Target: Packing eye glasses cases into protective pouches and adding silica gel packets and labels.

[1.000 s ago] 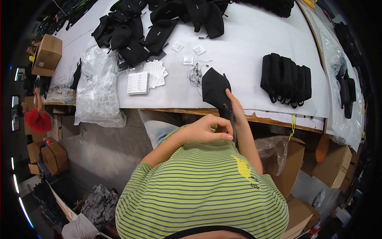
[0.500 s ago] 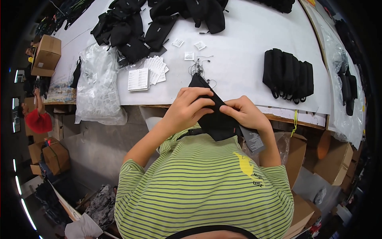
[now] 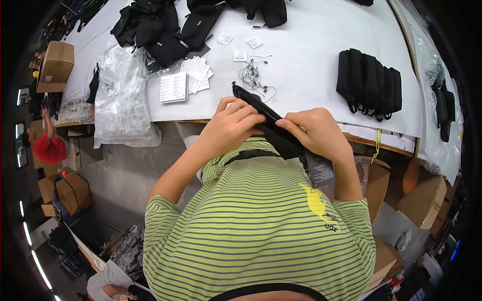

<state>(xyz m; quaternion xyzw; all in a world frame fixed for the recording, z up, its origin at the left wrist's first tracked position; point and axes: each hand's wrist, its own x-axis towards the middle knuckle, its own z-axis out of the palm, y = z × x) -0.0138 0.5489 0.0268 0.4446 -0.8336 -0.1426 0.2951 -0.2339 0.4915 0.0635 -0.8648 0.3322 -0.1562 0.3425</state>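
A slim black zip pouch (image 3: 283,140) slants between my hands in front of my chest, its narrow edge turned up and its far end reaching over the table edge. My left hand (image 3: 230,123) is closed on the pouch's left side, fingers curled over it. From the right, my right hand (image 3: 317,133) pinches the upper edge with thumb and fingers. A dark hang tag (image 3: 320,170) with a printed label dangles below my right hand. Just beyond the pouch lies a tangle of thin black cords (image 3: 251,76) on the white table (image 3: 306,65).
Several black pouches (image 3: 159,30) are heaped at the far left. Others stand in a row (image 3: 369,86) at the right. A card stack (image 3: 173,88) and a clear plastic bag of white labels (image 3: 120,98) lie left. Cardboard boxes (image 3: 55,67) and a person in red (image 3: 49,150) are further left.
The pouch has turned from showing its broad face to showing its narrow upper edge. Both hands still grip it, and more of the cord tangle shows beyond it.
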